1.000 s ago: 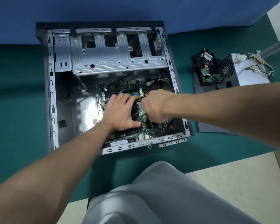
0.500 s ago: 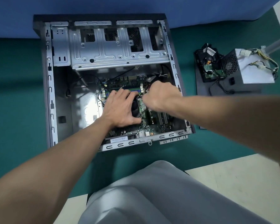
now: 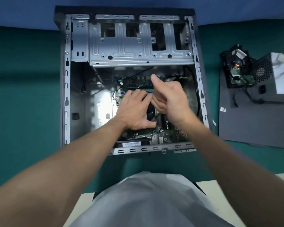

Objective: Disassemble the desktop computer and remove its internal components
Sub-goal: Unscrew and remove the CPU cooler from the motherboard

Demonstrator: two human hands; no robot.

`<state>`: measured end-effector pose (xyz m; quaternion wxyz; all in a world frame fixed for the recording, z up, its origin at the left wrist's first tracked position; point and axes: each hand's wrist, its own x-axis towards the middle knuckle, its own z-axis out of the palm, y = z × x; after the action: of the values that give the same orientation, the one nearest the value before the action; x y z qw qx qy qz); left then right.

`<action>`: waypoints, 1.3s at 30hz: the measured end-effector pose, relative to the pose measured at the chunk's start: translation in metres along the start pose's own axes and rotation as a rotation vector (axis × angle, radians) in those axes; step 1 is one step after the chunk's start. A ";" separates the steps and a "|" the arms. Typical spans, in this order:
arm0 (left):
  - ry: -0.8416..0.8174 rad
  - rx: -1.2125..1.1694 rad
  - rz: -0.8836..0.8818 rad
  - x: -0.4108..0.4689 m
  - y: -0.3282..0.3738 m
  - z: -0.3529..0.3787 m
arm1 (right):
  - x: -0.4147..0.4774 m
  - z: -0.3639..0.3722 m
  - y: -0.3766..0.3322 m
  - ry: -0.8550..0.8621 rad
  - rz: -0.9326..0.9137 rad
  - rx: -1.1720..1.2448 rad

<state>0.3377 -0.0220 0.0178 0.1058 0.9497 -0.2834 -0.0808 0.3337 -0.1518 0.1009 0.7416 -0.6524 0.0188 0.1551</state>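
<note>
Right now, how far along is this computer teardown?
Done: the side panel is off, lying right of the case with the power supply and a black component on it. In hand: the left hand holds the black cooler fan on the motherboard; the right hand works beside it, fingers curled, what it holds hidden. Left: fan, motherboard and cables are still inside.

No words or numbers can be read here. A white label [image 3: 131, 143] with a bar code sits on a black part at the near edge of the case [image 3: 66, 95], but its print is too small and blurry to read. The tiny white marks on the board [image 3: 169, 136] and the little white sticker [image 3: 223, 109] on the grey panel [image 3: 252, 125] are too small as well.
</note>
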 end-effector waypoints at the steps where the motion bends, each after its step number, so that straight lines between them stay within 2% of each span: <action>1: 0.000 -0.001 0.005 0.000 0.000 0.000 | 0.005 -0.008 -0.004 -0.070 0.058 0.019; 2: -0.003 -0.002 0.008 0.000 0.001 -0.001 | 0.009 -0.015 -0.006 -0.065 0.098 0.017; 3: -0.015 -0.005 0.004 0.000 0.001 -0.001 | 0.011 -0.019 -0.007 0.024 0.114 -0.014; 6: -0.046 -0.008 -0.012 0.001 0.000 -0.001 | 0.006 -0.013 0.000 0.562 0.093 -0.265; 8: -0.055 -0.004 -0.008 0.002 -0.001 -0.001 | 0.001 0.002 0.003 0.887 0.115 -0.198; 10: -0.053 -0.004 -0.013 0.001 0.000 -0.001 | 0.000 0.017 0.002 0.999 0.131 0.021; 11: -0.049 -0.008 -0.014 0.001 0.000 -0.002 | -0.001 0.023 0.003 0.975 0.095 0.136; 13: -0.038 -0.025 -0.014 0.001 0.001 -0.003 | -0.007 0.032 0.005 0.811 -0.055 0.269; 15: -0.022 -0.005 -0.013 0.000 0.002 -0.003 | -0.009 0.024 0.008 0.565 -0.108 0.196; 18: -0.029 0.037 -0.011 0.001 0.002 -0.003 | 0.003 -0.004 0.001 0.070 0.068 0.106; 19: -0.028 0.043 -0.008 0.001 0.002 -0.002 | 0.007 -0.014 -0.003 -0.021 0.123 0.106; 20: -0.021 0.044 -0.002 0.000 0.002 -0.001 | 0.011 -0.020 -0.006 -0.041 0.152 0.085; 22: -0.018 0.030 0.002 0.000 0.003 -0.001 | 0.014 -0.023 -0.007 0.065 0.149 -0.145; 24: -0.029 0.026 -0.010 0.000 0.002 -0.001 | 0.012 -0.014 -0.003 0.314 0.067 -0.448; 25: -0.036 0.030 -0.014 0.001 0.002 -0.002 | 0.010 -0.006 0.001 0.468 0.036 -0.485; 27: -0.033 0.035 -0.008 0.001 0.002 -0.003 | 0.005 0.011 0.004 0.686 0.021 -0.239; 28: -0.022 0.033 -0.001 0.000 0.001 -0.003 | 0.002 0.018 0.004 0.697 -0.021 -0.067; 29: -0.013 0.032 0.005 0.000 0.001 -0.003 | -0.001 0.022 0.007 0.647 -0.086 0.062; 31: -0.019 0.040 0.008 0.000 0.001 -0.003 | -0.006 0.021 0.010 0.414 -0.169 0.148; 34: -0.053 0.045 0.002 0.001 0.002 -0.003 | 0.005 0.003 0.000 -0.083 0.006 0.027; 35: -0.056 0.038 0.002 0.002 0.003 -0.002 | 0.010 -0.002 -0.006 -0.188 0.087 -0.005; 37: -0.047 0.032 -0.004 0.002 0.002 -0.002 | 0.020 -0.010 -0.011 -0.177 0.171 -0.094; 39: -0.010 0.017 0.002 0.001 0.002 -0.001 | 0.024 -0.008 -0.010 0.020 0.111 -0.379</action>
<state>0.3382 -0.0239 0.0190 0.0964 0.9499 -0.2857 -0.0828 0.3605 -0.1561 0.1039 0.5956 -0.7797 0.0325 0.1902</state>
